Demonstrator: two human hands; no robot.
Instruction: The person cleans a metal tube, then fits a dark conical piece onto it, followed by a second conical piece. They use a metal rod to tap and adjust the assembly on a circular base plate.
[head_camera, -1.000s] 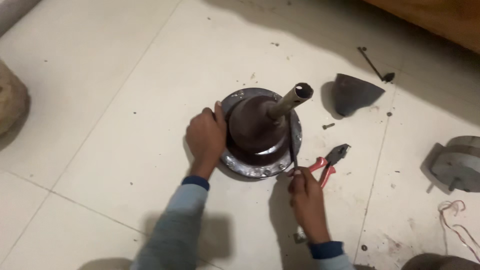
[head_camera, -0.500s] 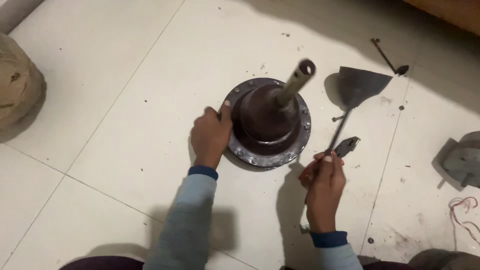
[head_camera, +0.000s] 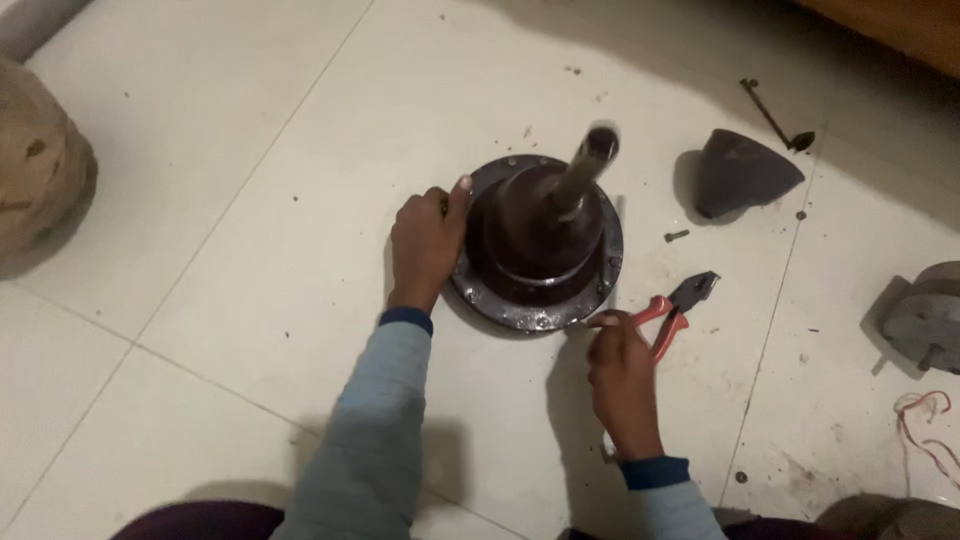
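Motor (head_camera: 540, 240): a dark round housing with a bolted metal flange, standing on the tiled floor near the middle of view, astride no grout line that I can see. Its shaft (head_camera: 585, 170) rises tilted toward the far right, the tip blurred.

Left hand (head_camera: 425, 245): laid flat against the motor's left flank, fingers curled loosely round the flange rim, thumb up on the dome. It presses and steadies rather than grips shut.

Right hand (head_camera: 622, 375): closed round the red handles of the pliers (head_camera: 675, 310), at the flange's near-right edge. The plier nose points away to the far right, lying just above the floor; whether it bites anything I cannot tell.

Handling, as a judgement: the motor looks heavy, rigid cast metal with a smooth painted dome likely to be slippery; the flange rim and the shaft look the surest places to take hold. It should sit steady on its broad base, though the shaft gives leverage to tip it.

Cover (head_camera: 740, 172): a dark cone-shaped cap lying on its side, well apart to the far right of the motor.

Bolt (head_camera: 676, 236): small, loose on the floor between motor and cover.

Rod (head_camera: 772, 115): thin, dark, beyond the cover.

Grey part (head_camera: 925, 320): at the right edge, with red wire (head_camera: 925, 420) nearer.

Sack (head_camera: 40, 160): brownish bulk at the left edge.
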